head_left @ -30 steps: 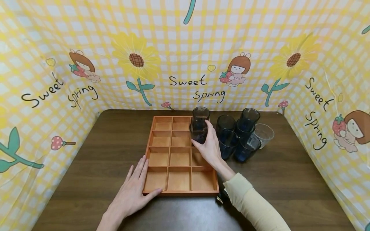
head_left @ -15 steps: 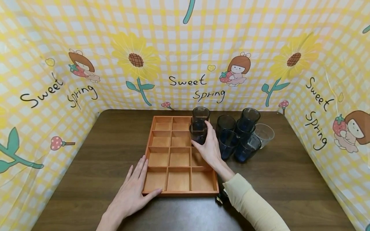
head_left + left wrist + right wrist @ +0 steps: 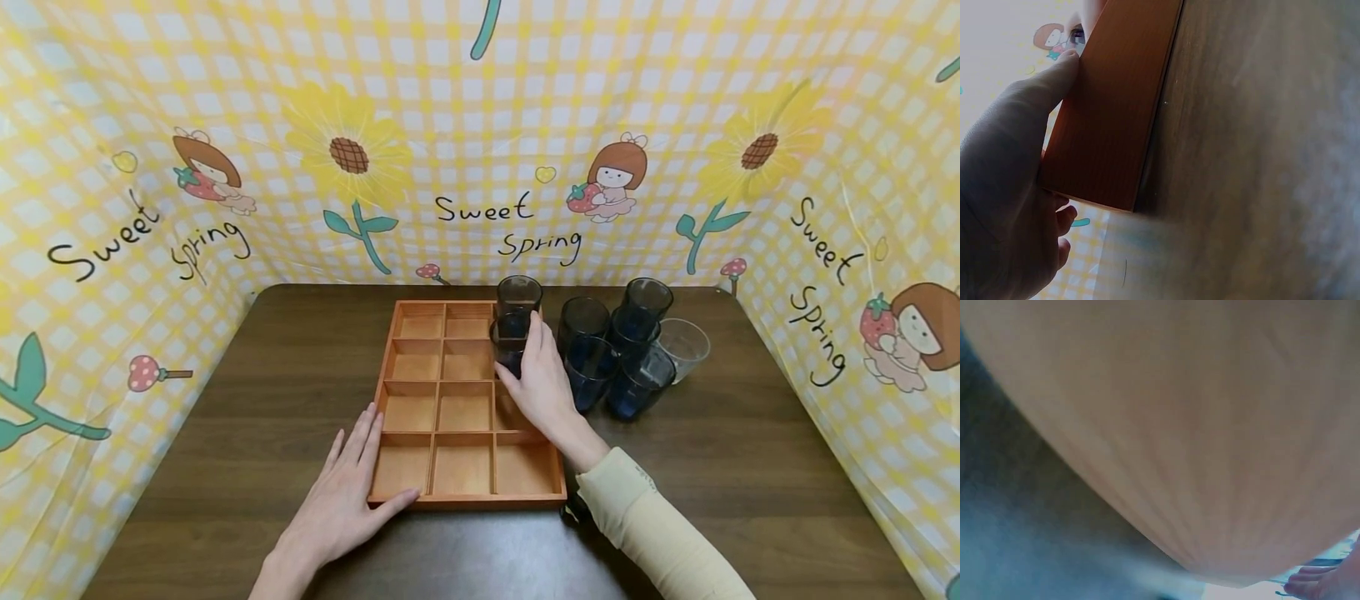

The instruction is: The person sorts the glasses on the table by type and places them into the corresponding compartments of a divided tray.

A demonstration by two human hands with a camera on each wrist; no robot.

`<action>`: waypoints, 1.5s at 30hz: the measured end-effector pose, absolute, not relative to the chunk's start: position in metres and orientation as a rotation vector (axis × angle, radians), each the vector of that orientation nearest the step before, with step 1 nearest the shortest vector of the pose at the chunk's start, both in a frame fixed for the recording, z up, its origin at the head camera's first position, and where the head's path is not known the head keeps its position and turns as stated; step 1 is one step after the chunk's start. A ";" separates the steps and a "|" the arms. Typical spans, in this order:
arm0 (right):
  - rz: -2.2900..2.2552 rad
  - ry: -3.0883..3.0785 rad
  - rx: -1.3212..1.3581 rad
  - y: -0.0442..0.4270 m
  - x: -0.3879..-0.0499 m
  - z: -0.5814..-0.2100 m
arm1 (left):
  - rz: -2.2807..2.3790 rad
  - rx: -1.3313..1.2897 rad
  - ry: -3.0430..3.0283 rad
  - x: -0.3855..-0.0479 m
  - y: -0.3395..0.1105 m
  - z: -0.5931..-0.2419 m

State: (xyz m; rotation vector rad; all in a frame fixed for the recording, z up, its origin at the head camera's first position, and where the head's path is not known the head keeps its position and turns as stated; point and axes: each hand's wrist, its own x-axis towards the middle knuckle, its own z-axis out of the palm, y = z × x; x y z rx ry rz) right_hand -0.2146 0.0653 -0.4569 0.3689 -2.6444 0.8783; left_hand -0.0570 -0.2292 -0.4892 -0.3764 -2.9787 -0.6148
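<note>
A wooden compartment tray (image 3: pixel 465 433) lies on the table. My left hand (image 3: pixel 341 492) rests against its near left corner, fingers along the left side and thumb on the front edge. In the left wrist view this hand (image 3: pixel 1016 144) touches the tray's side wall (image 3: pixel 1110 106). My right hand (image 3: pixel 543 383) holds a dark glass (image 3: pixel 512 333) in the tray's right column, second compartment from the back; its thumb is in front and fingers are along the right side. Another dark glass (image 3: pixel 519 292) stands behind it. The right wrist view shows mostly skin, its fingertips hidden.
Several dark blue glasses (image 3: pixel 592 367) stand grouped right of the tray, one seemingly stacked. A clear glass (image 3: pixel 684 346) is at their far right. A small dark object (image 3: pixel 573 510) lies by the tray's near right corner. Patterned cloth (image 3: pixel 480 150) encloses the table's back and sides.
The right hand has turned slightly, its fingers lying flatter along the right side of the glass. The glass stays in its compartment, and the left hand has not moved.
</note>
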 end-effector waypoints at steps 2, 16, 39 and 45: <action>0.805 -2.669 0.379 0.065 -0.214 -0.452 | -0.615 -0.377 -2.979 -0.057 -0.229 -0.490; 0.402 -2.805 0.333 0.062 -0.207 -0.434 | -0.629 -0.382 -2.971 -0.057 -0.230 -0.491; 0.251 -2.695 0.358 0.101 -0.174 -0.412 | -0.625 -0.382 -2.964 -0.058 -0.229 -0.490; 0.306 -2.716 0.365 0.121 -0.166 -0.412 | -0.639 -0.378 -2.970 -0.058 -0.229 -0.491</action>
